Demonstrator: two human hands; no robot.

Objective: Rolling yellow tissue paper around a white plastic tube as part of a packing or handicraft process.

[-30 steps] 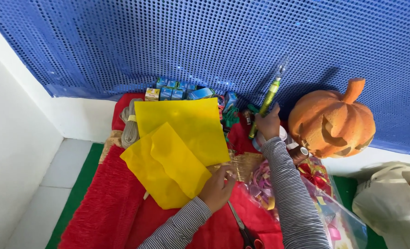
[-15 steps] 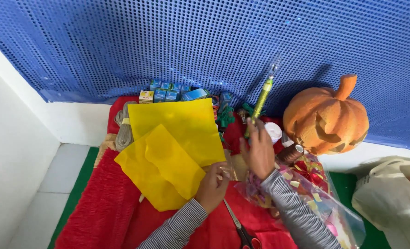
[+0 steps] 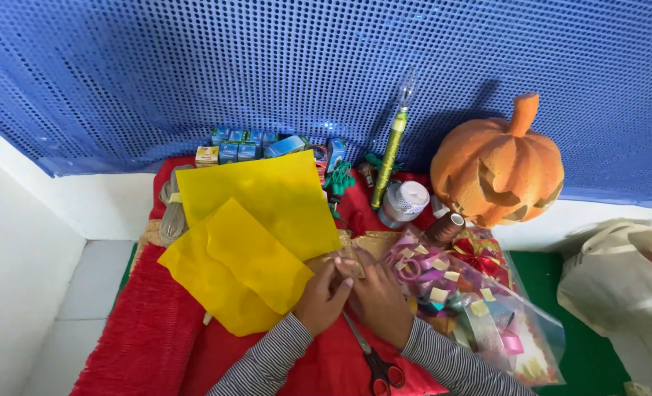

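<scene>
Head view: left hand (image 3: 324, 297) and right hand (image 3: 378, 301) both pinch, it seems, a small gold piece (image 3: 348, 258); yellow felt sheets (image 3: 260, 242) at 10 o'clock, scissors (image 3: 373, 359) at 6.

Yellow paper sheets (image 3: 256, 242), red cloth (image 3: 139, 330), orange pumpkin (image 3: 498, 172)

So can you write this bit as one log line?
left hand: on gold piece | right hand: beside it | yellow sheets: left | scissors: below hands
</scene>
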